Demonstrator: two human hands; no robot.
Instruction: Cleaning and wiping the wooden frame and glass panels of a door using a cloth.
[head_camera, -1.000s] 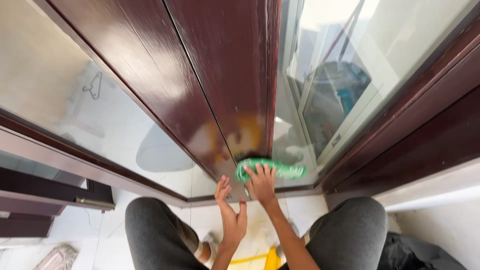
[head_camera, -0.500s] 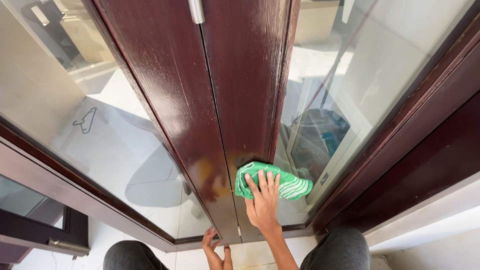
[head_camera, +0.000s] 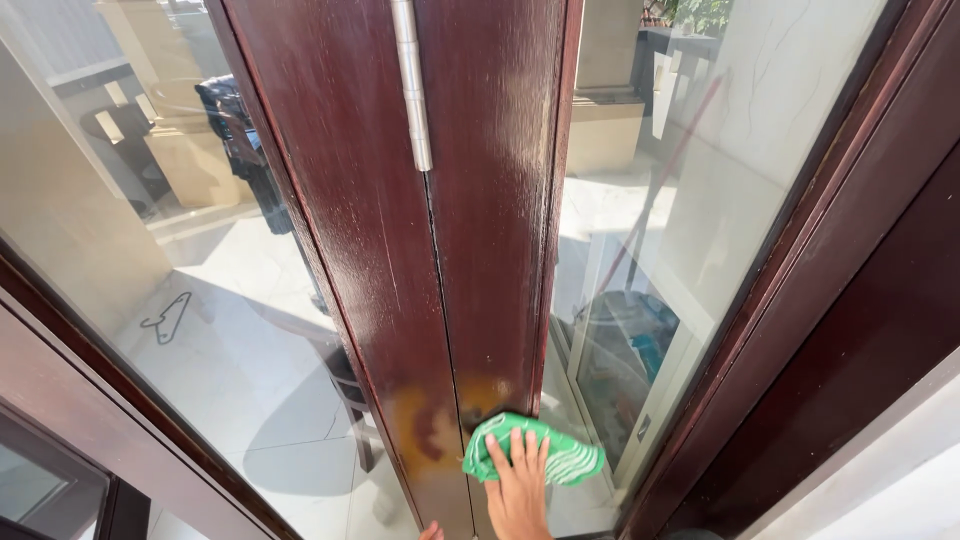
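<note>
My right hand (head_camera: 518, 482), fingers spread flat, presses one green striped cloth (head_camera: 535, 455) against one dark wooden door frame (head_camera: 470, 250); my left hand (head_camera: 432, 531) shows fingertips only, posture indeterminable.

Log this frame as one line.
right hand: flat on green cloth | cloth: against dark wooden door frame | left hand: fingertips only, bottom edge

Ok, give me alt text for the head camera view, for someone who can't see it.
A right hand presses a green cloth flat against the lower part of a dark reddish-brown wooden door frame between two glass panes. A silver hinge runs along the frame's seam above, and left hand fingertips peek in at the bottom edge.
</note>
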